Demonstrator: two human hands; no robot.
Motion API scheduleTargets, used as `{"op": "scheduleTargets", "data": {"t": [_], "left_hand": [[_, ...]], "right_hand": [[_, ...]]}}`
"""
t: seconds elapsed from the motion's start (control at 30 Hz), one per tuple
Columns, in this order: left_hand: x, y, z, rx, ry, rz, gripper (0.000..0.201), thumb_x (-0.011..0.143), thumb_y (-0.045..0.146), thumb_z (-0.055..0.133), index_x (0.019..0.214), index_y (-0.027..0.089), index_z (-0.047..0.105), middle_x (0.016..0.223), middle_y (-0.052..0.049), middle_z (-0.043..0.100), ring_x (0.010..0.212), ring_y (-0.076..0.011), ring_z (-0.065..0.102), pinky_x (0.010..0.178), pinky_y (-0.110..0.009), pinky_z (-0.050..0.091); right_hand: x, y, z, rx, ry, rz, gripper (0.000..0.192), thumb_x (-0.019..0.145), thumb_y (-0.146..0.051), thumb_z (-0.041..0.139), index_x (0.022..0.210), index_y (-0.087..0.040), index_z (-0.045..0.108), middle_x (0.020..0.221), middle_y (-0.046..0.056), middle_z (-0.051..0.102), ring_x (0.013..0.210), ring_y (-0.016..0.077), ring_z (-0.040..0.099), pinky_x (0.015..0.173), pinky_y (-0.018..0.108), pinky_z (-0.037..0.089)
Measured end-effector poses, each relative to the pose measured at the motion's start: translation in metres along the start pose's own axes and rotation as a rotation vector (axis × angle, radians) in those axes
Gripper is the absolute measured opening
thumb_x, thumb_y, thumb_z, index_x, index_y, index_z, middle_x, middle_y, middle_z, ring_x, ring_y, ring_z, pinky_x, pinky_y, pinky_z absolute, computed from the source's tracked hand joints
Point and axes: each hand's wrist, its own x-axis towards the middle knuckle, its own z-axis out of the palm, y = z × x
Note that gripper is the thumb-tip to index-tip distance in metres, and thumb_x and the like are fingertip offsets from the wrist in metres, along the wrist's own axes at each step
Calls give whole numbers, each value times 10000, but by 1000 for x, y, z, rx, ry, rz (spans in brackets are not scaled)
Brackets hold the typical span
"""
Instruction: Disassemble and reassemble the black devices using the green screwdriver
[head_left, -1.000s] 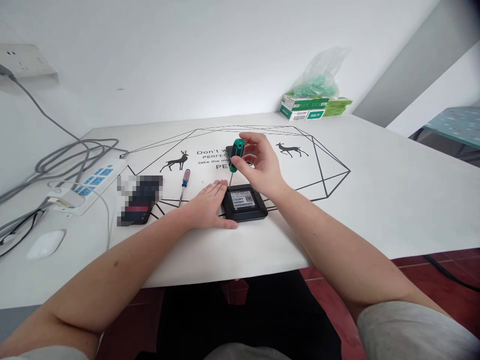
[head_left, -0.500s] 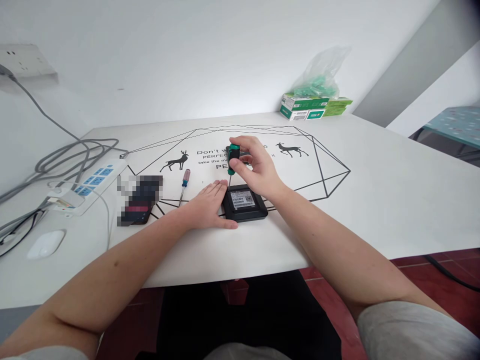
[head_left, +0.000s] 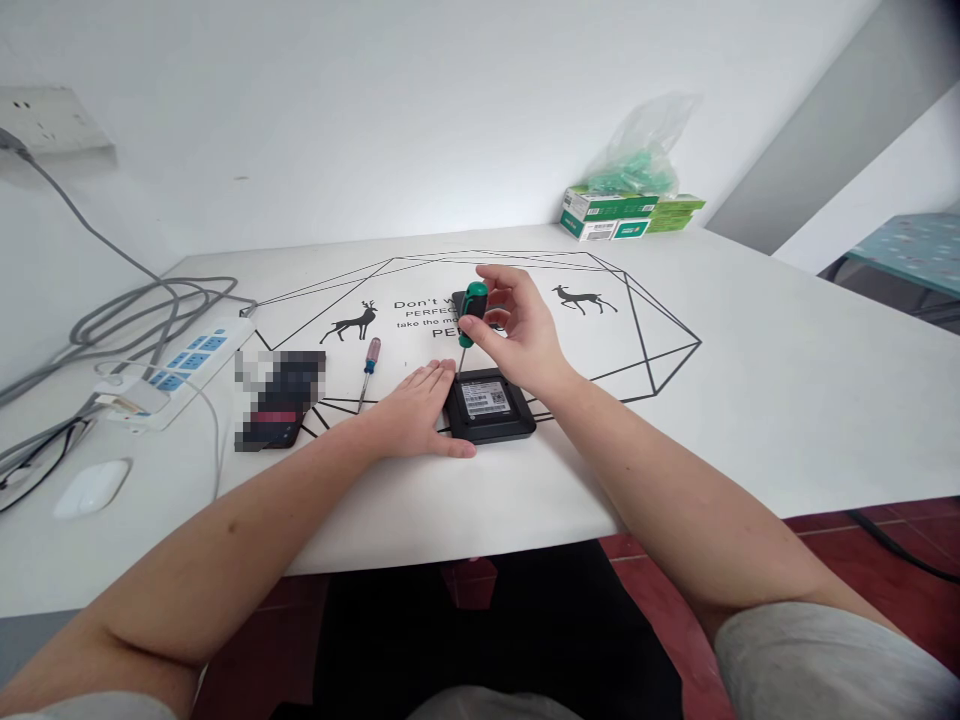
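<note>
A black square plastic device (head_left: 517, 425) with a white printed label lies flat on the table. My left hand (head_left: 416, 410) rests along its left side, fingers stretched out by the far left corner and thumb reaching along the near edge. In my right hand (head_left: 525, 335) is a green and black screwdriver (head_left: 473, 308), pinched between thumb and fingers. Its handle leans slightly right, and its tip meets the device's far left corner; the screw itself is too small to see. Behind the screwdriver a dark object is mostly hidden by my right hand.
Left of my hands lie a second screwdriver (head_left: 372, 358) with a red and blue handle, a partly blurred phone (head_left: 289, 400), a power strip (head_left: 187, 365) with grey cables and a white mouse (head_left: 92, 487). Green and white boxes (head_left: 607, 208) under a plastic bag stand against the wall.
The screwdriver's handle has tipped slightly to the right, its tip staying at the corner. My right hand has shifted a little right with its fingers turned. My left hand and the device keep their places.
</note>
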Motion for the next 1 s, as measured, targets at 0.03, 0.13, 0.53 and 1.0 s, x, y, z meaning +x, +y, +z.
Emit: {"op": "scheduleTargets", "data": {"t": [0.03,0.13,0.53,1.0], "left_hand": [[0,0,0,-4,1,-2,1457,824,1000,542,1779,7,67,1860,-300,75,1736,-479,85,1403,-563,148],[0,0,0,-11,-2,-10,1460,822,1008,537,1788,31,44,1866,-281,61,1735,-486,71,1399,-571,152],[1,-2,1,-2,-7,-10,1461,831,1000,549,1786,20,38,1864,-290,61,1733,-491,70,1401,-550,141],[0,0,-1,-3,-21,-15,1459,836,993,538,1778,-5,43,1859,-301,43,1737,-477,66,1404,-554,137]], "right_hand": [[0,0,0,-2,0,-5,565,963,-577,761,1447,-355,572,1296,63,622,1035,220,687,796,403,676],[0,1,-1,-9,2,-11,547,973,-545,751,1452,-363,559,1300,60,619,1045,222,691,795,397,671],[-1,-3,2,29,-7,-15,520,958,-519,764,1414,-338,592,1279,66,655,1009,215,682,779,401,671],[1,-6,-2,-52,-52,-41,519,900,-462,844,1376,-342,676,1214,64,634,1000,234,656,830,442,674]]}}
